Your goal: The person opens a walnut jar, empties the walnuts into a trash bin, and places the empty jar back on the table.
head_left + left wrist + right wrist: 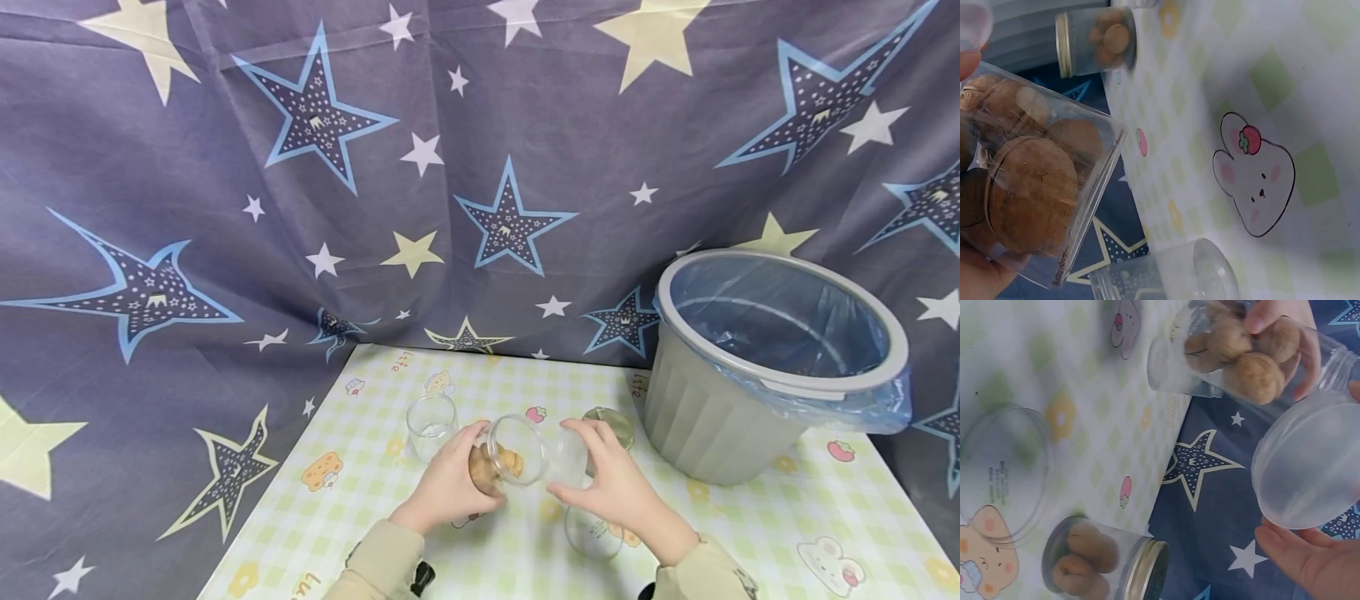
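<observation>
The left hand [453, 479] grips a clear jar of walnuts [1244, 362], tilted with its mouth toward the right hand. In the right hand [618, 483] is a translucent round lid [1310, 462], held by its edge just beside the jar's open mouth. An empty clear jar [432, 425] stands left of the left hand. Behind the right hand is a closed jar [1107, 562] with a gold-rimmed lid and several walnuts in it. A clear round disc-like lid [594, 532] lies on the tablecloth below the right hand.
A large grey bin [720, 417] with a blue bag liner stands on the right side of the table. The table has a green-checked cloth [360, 467] with cartoon prints. A dark star-patterned curtain [375, 250] hangs behind it.
</observation>
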A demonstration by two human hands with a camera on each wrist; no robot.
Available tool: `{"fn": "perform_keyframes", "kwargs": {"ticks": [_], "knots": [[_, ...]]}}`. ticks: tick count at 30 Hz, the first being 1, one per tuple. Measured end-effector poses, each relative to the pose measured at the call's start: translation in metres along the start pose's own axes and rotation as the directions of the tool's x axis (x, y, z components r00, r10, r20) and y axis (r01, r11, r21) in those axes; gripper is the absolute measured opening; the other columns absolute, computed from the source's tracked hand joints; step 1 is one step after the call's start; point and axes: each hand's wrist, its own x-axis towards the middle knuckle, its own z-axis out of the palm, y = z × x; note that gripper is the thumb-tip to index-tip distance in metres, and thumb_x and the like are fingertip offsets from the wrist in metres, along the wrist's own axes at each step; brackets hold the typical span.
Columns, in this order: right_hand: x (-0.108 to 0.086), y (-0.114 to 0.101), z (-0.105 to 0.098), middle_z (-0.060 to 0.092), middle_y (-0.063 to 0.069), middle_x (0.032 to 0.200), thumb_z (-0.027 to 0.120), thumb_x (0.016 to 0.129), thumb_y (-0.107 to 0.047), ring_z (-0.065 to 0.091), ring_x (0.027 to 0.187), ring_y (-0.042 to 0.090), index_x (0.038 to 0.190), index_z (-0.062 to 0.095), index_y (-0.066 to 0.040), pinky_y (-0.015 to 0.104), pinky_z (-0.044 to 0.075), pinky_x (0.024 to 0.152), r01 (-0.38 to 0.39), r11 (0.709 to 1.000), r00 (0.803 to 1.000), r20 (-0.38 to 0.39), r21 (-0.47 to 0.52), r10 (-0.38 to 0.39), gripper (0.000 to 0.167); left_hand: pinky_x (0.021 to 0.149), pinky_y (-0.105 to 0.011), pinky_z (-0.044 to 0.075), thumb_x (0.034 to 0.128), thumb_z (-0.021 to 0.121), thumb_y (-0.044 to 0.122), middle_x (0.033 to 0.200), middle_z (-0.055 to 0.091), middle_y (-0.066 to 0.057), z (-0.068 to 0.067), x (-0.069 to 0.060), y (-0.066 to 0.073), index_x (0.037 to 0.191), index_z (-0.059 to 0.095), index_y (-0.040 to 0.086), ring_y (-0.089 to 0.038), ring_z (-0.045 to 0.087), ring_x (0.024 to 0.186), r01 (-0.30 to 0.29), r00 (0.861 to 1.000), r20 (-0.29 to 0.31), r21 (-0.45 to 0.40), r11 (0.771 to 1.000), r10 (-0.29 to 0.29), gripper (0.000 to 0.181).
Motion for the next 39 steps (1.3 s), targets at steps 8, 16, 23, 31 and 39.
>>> {"fn": "perform_keyframes", "kwargs": {"ticks": [8, 16, 23, 31, 39], "knots": [[-0.003, 0.004, 0.005, 0.052, 0.012, 0.115, 0.088, 0.059, -0.026, 0.057, 0.101, 0.028, 0.113, 0.048, -0.01, 0.045, 0.052, 0.085, -0.115, 0.992, 0.991, 0.076, 0.049, 0.111, 0.069, 0.099, -0.049, 0.045, 0.0565, 0.089, 0.027, 0.136, 0.05, -0.009, -0.007, -0.003, -0.005, 0.141, 0.036, 0.011, -0.031, 0.052, 0.12, 0.032, 0.996, -0.076, -0.049, 0.998, -0.036, 0.101], [-0.007, 0.01, 0.019, 0.049, 0.006, 0.115, 0.088, 0.055, -0.017, 0.053, 0.102, 0.021, 0.114, 0.05, -0.011, 0.041, 0.052, 0.084, -0.105, 0.993, 0.983, 0.16, 0.06, 0.094, 0.07, 0.101, -0.052, 0.043, 0.0549, 0.09, 0.025, 0.135, 0.05, -0.015, -0.02, -0.007, -0.008, 0.141, 0.035, 0.007, -0.034, 0.052, 0.12, 0.081, 0.985, -0.145, -0.099, 0.992, -0.095, 0.104], [-0.01, 0.018, 0.036, 0.049, 0.008, 0.115, 0.087, 0.058, -0.023, 0.054, 0.101, 0.022, 0.128, 0.052, -0.005, 0.041, 0.054, 0.084, -0.009, 0.998, 0.968, 0.252, 0.059, -0.006, 0.08, 0.101, -0.054, 0.041, 0.0543, 0.09, 0.026, 0.137, 0.048, -0.015, -0.027, -0.011, -0.013, 0.143, 0.034, 0.009, -0.035, 0.049, 0.123, 0.14, 0.971, -0.175, -0.146, 0.979, -0.165, 0.106], [-0.007, 0.023, 0.059, 0.052, 0.012, 0.125, 0.086, 0.061, -0.033, 0.056, 0.11, 0.031, 0.134, 0.046, 0.0, 0.047, 0.051, 0.093, -0.024, 0.999, 0.916, 0.401, 0.037, 0.007, 0.089, 0.102, -0.054, 0.04, 0.0537, 0.091, 0.021, 0.135, 0.049, -0.014, -0.028, -0.015, -0.017, 0.142, 0.034, 0.01, -0.034, 0.051, 0.12, 0.131, 0.967, -0.19, -0.195, 0.972, -0.168, 0.106], [-0.005, 0.028, 0.087, 0.055, 0.012, 0.127, 0.086, 0.058, -0.037, 0.056, 0.114, 0.031, 0.135, 0.045, 0.002, 0.045, 0.046, 0.099, 0.006, 1.0, 0.906, 0.424, -0.015, 0.001, 0.095, 0.103, -0.054, 0.039, 0.0545, 0.091, 0.024, 0.137, 0.046, -0.016, -0.026, -0.016, -0.017, 0.144, 0.031, 0.007, -0.035, 0.049, 0.123, 0.15, 0.966, -0.178, -0.194, 0.969, -0.186, 0.109]]}}
